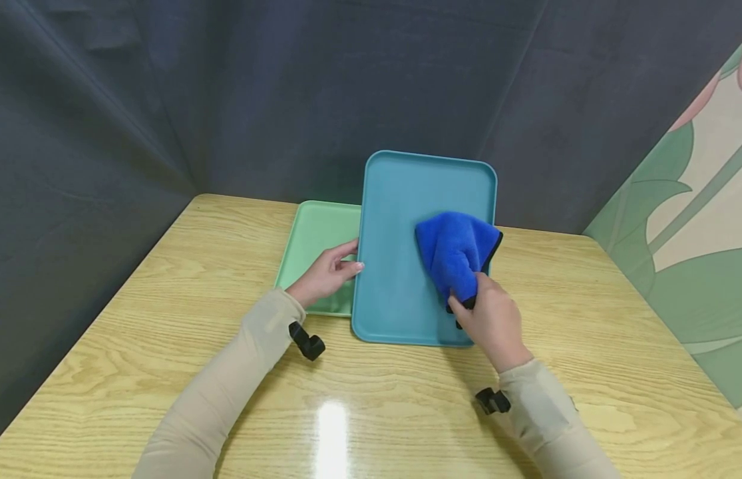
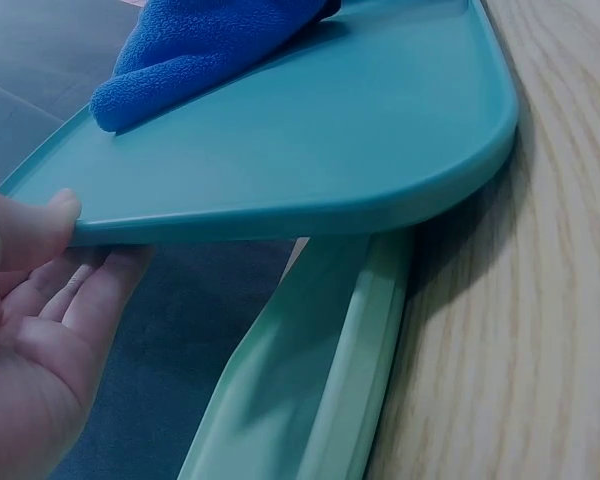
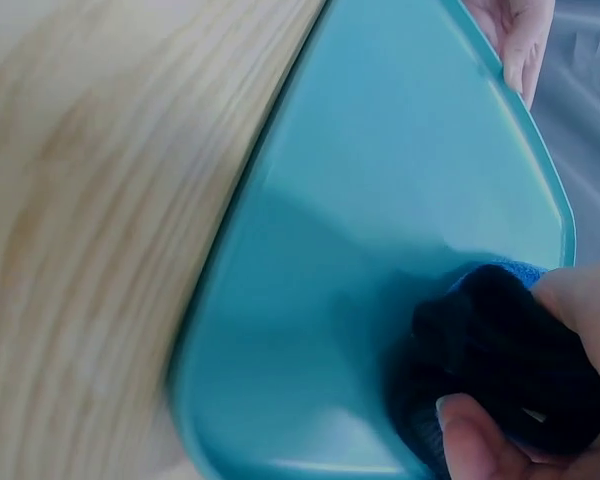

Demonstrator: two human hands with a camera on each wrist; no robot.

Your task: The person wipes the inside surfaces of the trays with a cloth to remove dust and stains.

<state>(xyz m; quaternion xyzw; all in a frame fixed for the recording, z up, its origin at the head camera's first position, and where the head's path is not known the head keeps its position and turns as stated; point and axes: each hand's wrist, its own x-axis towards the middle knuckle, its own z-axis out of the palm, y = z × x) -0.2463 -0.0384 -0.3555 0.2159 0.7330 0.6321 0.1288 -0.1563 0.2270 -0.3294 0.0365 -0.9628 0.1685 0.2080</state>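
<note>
A teal tray (image 1: 394, 259) is tilted up over part of a light green tray (image 1: 323, 226), its near edge low by the table. My left hand (image 1: 325, 273) pinches the teal tray's left rim, thumb on top and fingers underneath, as the left wrist view shows. My right hand (image 1: 496, 319) grips a bunched blue cloth (image 1: 451, 249) with black edging. The cloth lies against the right part of the teal tray's inner face. In the right wrist view, the cloth's dark folds (image 3: 500, 350) sit between thumb and fingers.
The trays are on a light wooden table (image 1: 275, 412). Behind it hangs a dark curtain (image 1: 347, 86). A leaf-patterned panel (image 1: 694, 219) stands at the right. The green tray's rim (image 2: 350, 370) passes under the teal tray.
</note>
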